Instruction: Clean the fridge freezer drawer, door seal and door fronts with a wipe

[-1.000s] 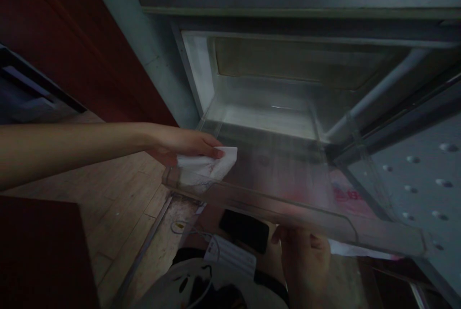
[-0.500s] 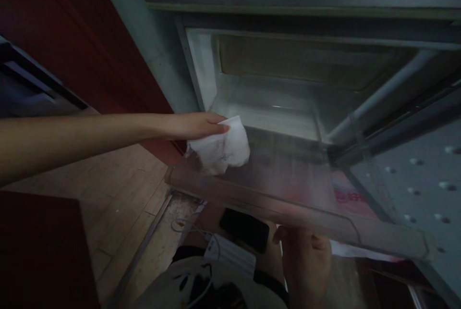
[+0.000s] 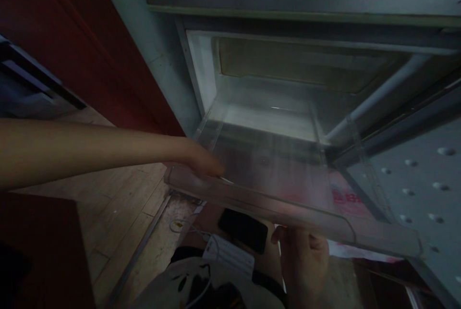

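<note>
A clear plastic drawer [image 3: 382, 241] is pulled partway out of a refrigerator compartment. My left hand [image 3: 203, 157] reaches down over its left side, at the inner face of the front panel. Those fingers are bent and partly hidden; only a thin white edge of the tissue [image 3: 226, 181] they hold shows beside the fingertips. From underneath, my right hand [image 3: 304, 256] grips the drawer's front with curled fingers.
The refrigerator compartment [image 3: 262, 92] has white walls. Its open door [image 3: 425, 174] stands at right. A black phone [image 3: 243, 229] and a white power bank [image 3: 228, 256] with a cable rest on my lap. A reddish door frame [image 3: 108, 59] is at left.
My left hand has moved down with the tissue, from above the drawer to its front inner wall, and the tissue is now mostly hidden. My right hand stays on the drawer's front.
</note>
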### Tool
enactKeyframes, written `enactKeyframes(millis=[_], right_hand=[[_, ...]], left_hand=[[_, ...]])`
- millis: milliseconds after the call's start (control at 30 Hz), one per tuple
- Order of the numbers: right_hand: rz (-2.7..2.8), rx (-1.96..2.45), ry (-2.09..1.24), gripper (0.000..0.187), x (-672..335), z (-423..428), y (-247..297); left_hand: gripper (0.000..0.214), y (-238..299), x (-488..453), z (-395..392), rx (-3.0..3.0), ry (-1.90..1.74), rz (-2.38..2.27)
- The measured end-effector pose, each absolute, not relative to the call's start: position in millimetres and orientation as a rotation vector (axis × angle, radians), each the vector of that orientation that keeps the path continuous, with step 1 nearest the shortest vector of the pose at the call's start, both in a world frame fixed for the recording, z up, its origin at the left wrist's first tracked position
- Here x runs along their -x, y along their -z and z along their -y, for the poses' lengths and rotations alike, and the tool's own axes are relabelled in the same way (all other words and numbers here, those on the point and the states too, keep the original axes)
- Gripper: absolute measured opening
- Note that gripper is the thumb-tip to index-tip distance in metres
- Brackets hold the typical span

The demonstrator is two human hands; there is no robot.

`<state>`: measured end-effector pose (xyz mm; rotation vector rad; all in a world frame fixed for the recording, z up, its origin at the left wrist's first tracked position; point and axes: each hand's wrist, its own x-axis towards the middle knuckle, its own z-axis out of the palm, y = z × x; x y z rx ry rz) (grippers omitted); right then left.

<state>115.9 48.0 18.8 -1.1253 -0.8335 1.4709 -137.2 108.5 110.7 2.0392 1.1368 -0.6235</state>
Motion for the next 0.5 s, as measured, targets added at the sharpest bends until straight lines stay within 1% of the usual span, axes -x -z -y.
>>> enactKeyframes(millis=[100,200,300,400,500], right_hand=[[0.833,1.155,-1.484,0.041,-116.0,-47.9,-18.5],[0.827,1.197,-1.494,0.044,-116.6,-47.8,-19.2],[0.799,1.216,-1.481,0.042,-116.0,-47.9,-22.9],[0.802,1.203,-1.493,0.042,-115.8,-47.6,-24.7],[0.790,1.179,-1.495,0.039,-117.1,-46.8,-21.4]], left_hand=[[0.032,-116.6,131.3,-110.1,-1.822,0.624,-1.091],[0.028,-119.5,131.0,-110.5,-1.582,0.539,-1.158],[0.025,-124.6,134.0,-110.2,-1.518,0.471,-1.248],[0.033,-137.4,137.3,-109.5,-1.484,0.480,-1.332],[0.039,-149.2,142.6,-107.2,-1.363,0.430,-1.312]])
